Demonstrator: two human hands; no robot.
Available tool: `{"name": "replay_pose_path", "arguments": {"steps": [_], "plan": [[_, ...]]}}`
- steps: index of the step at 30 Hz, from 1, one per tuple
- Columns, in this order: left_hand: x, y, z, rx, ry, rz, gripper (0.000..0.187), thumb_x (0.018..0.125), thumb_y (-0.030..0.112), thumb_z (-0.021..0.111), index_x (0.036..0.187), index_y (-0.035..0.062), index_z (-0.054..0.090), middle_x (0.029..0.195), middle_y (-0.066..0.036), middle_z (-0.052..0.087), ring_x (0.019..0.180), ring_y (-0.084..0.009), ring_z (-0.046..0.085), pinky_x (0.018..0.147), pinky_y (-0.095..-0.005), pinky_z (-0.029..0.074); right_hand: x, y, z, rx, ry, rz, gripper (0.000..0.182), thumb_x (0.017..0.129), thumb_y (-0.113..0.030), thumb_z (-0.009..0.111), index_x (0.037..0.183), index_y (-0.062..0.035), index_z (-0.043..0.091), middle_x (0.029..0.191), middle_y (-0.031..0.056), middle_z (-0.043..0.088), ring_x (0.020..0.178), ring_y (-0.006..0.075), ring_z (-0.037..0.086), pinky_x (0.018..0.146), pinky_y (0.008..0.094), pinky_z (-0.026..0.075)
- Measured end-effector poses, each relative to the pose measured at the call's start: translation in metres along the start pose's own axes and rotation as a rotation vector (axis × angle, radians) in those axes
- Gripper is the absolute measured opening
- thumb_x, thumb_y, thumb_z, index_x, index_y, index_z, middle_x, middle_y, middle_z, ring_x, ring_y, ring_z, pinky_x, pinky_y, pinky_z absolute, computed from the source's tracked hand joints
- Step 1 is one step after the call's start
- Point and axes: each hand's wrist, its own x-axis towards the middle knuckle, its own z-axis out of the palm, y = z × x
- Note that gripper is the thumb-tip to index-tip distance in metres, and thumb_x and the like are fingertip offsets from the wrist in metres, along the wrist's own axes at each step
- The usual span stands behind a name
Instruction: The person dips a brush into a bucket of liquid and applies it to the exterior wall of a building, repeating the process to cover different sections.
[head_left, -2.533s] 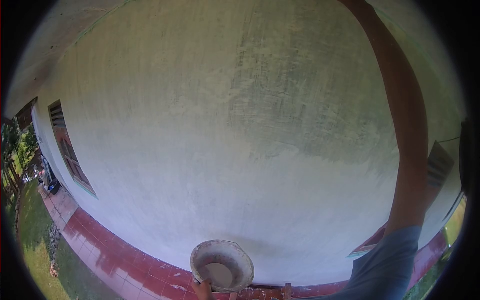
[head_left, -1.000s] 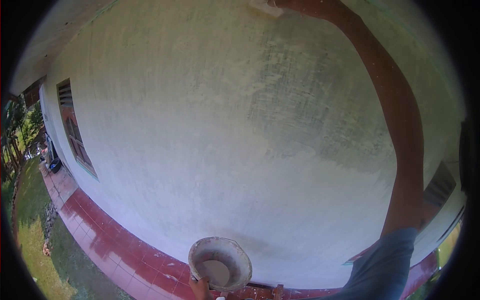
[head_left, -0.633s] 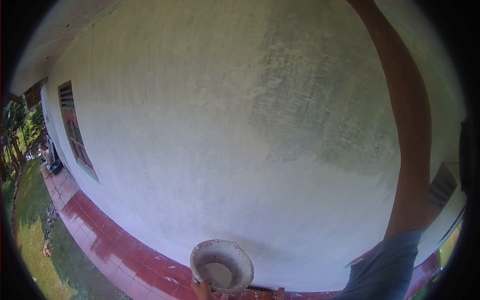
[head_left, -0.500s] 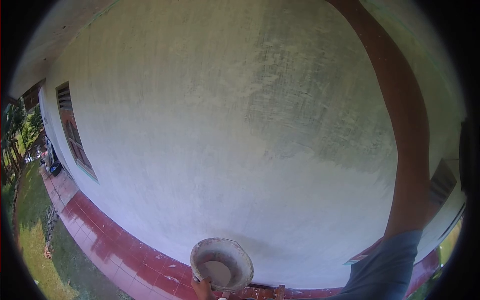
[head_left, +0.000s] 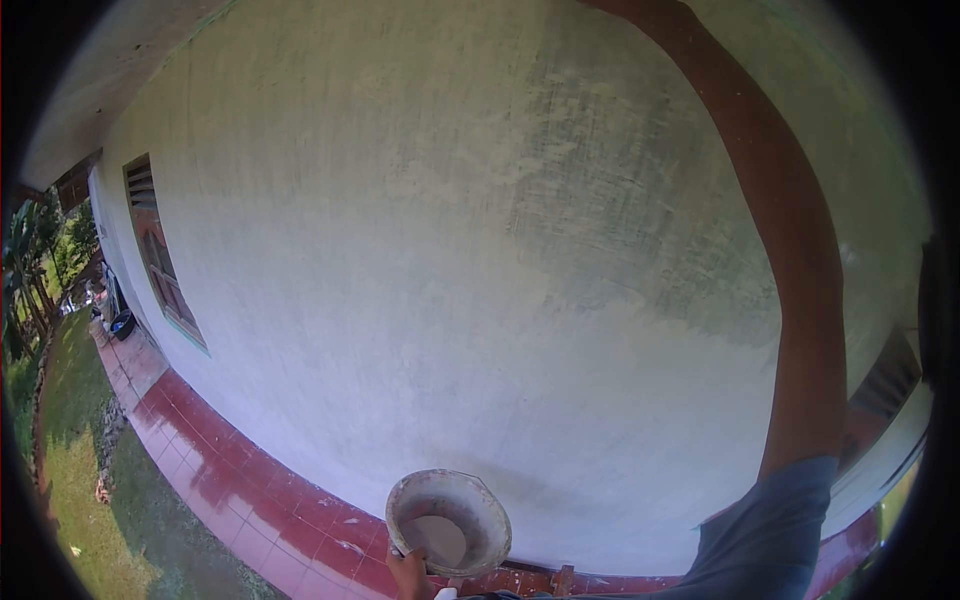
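Note:
At the bottom of the view, my left hand (head_left: 408, 573) grips the near left rim of a round, paint-smeared bucket (head_left: 488, 522), thumb over the edge. A pale grey-white liquid (head_left: 436, 541) lies in its bottom. The bucket's mouth tilts toward me. My right arm stretches up along the right side and leaves through the top edge, so the right hand and anything in it are out of sight. Ahead stands a wall (head_left: 400, 280), white low down, with a darker, streaky grey patch (head_left: 610, 190) at upper right.
Red and pink floor tiles (head_left: 255, 490) run along the wall's foot. Grass (head_left: 75, 440) borders them at left. A shuttered window (head_left: 160, 250) is set in the wall at left, another (head_left: 880, 385) at far right. A dark tub (head_left: 122, 324) stands at the far left end.
My right forearm has swung left across the top of the view. The bucket stays in my left hand, shifted only slightly in the picture.

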Motion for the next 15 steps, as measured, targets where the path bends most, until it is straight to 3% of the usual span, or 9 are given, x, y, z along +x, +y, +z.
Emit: {"name": "replay_pose_path", "arguments": {"steps": [2, 3, 6, 8, 9, 12, 13, 14, 15], "plan": [[-0.002, -0.002, 0.009, -0.02, 0.048, 0.073, 0.047, 0.074, -0.007, 0.055, 0.12, -0.0035, 0.059, 0.093, -0.009, 0.064, 0.072, -0.0197, 0.064, 0.055, -0.0319, 0.05, -0.026, -0.071, -0.032, 0.234, -0.344, -0.013, 0.02, 0.07, -0.019, 0.08, 0.085, -0.0081, 0.072, 0.101, 0.014, 0.071, 0.095, 0.0361, 0.067, 0.082, 0.0415, 0.055], [-0.005, 0.0, 0.014, -0.041, 0.059, 0.067, 0.047, 0.074, -0.007, 0.055, 0.12, -0.0035, 0.059, 0.093, -0.009, 0.064, 0.072, -0.0197, 0.064, 0.055, -0.0319, 0.05, -0.058, -0.113, -0.023, 0.221, -0.286, -0.052, 0.019, 0.069, -0.015, 0.082, 0.086, -0.0113, 0.074, 0.091, 0.0043, 0.068, 0.087, 0.0256, 0.069, 0.076, 0.038, 0.058], [-0.026, 0.013, 0.019, -0.114, 0.077, 0.071, 0.048, 0.074, -0.006, 0.055, 0.122, -0.0032, 0.058, 0.092, -0.008, 0.063, 0.07, -0.0186, 0.063, 0.052, -0.0307, 0.047, -0.115, -0.195, -0.042, 0.439, -0.55, -0.174, 0.016, 0.07, -0.013, 0.078, 0.084, -0.0114, 0.074, 0.086, 0.0048, 0.068, 0.087, 0.0268, 0.069, 0.077, 0.0385, 0.056], [-0.031, 0.021, 0.021, -0.075, 0.092, 0.013, 0.051, 0.071, -0.013, 0.054, 0.121, -0.0067, 0.059, 0.103, -0.014, 0.068, 0.088, -0.0251, 0.068, 0.075, -0.0343, 0.055, -0.119, -0.2, -0.045, 0.862, -0.844, 0.094, 0.011, 0.078, -0.017, 0.075, 0.085, -0.0082, 0.072, 0.092, 0.0087, 0.071, 0.091, 0.0284, 0.07, 0.076, 0.0422, 0.057], [-0.031, 0.017, 0.02, -0.073, 0.097, 0.015, 0.051, 0.071, -0.013, 0.054, 0.121, -0.0067, 0.059, 0.103, -0.014, 0.068, 0.088, -0.0251, 0.068, 0.075, -0.0343, 0.055, -0.113, -0.18, -0.042, 0.953, -0.768, 0.313, 0.011, 0.079, -0.012, 0.072, 0.089, -0.0077, 0.074, 0.091, 0.0097, 0.075, 0.088, 0.0225, 0.071, 0.079, 0.0351, 0.056], [-0.026, 0.005, 0.019, -0.098, 0.12, 0.048, 0.051, 0.072, -0.012, 0.054, 0.123, -0.0067, 0.059, 0.104, -0.014, 0.068, 0.088, -0.025, 0.068, 0.073, -0.0338, 0.054, -0.066, -0.077, -0.024, 0.929, -0.603, 0.521, 0.035, 0.079, -0.02, 0.078, 0.11, -0.0049, 0.07, 0.098, 0.0099, 0.073, 0.084, 0.0214, 0.07, 0.072, 0.0349, 0.058], [-0.027, 0.005, 0.019, -0.097, 0.121, 0.068, 0.052, 0.072, -0.012, 0.054, 0.123, -0.0067, 0.058, 0.104, -0.014, 0.068, 0.087, -0.0251, 0.068, 0.072, -0.034, 0.054, -0.057, -0.05, -0.012, 0.829, -0.359, 0.618, 0.033, 0.08, -0.019, 0.079, 0.108, -0.0053, 0.07, 0.097, 0.0107, 0.073, 0.079, 0.024, 0.071, 0.073, 0.0361, 0.059], [-0.028, 0.005, 0.02, -0.102, 0.123, 0.087, 0.052, 0.072, -0.012, 0.054, 0.124, -0.0067, 0.058, 0.104, -0.014, 0.067, 0.086, -0.0251, 0.068, 0.071, -0.0341, 0.054, -0.036, -0.025, -0.023, 0.952, -0.076, 0.532, 0.022, 0.076, -0.018, 0.079, 0.089, -0.0053, 0.068, 0.095, 0.0135, 0.071, 0.094, 0.0317, 0.068, 0.083, 0.0393, 0.054], [-0.033, 0.007, 0.023, -0.1, 0.13, 0.084, 0.052, 0.072, -0.012, 0.054, 0.124, -0.0067, 0.058, 0.104, -0.014, 0.067, 0.086, -0.0251, 0.068, 0.071, -0.0341, 0.054, -0.027, -0.011, -0.027, 0.589, 0.059, 0.455, 0.028, 0.082, -0.014, 0.078, 0.104, -0.0051, 0.062, 0.094, 0.0091, 0.069, 0.091, 0.0253, 0.068, 0.08, 0.039, 0.055]]}}
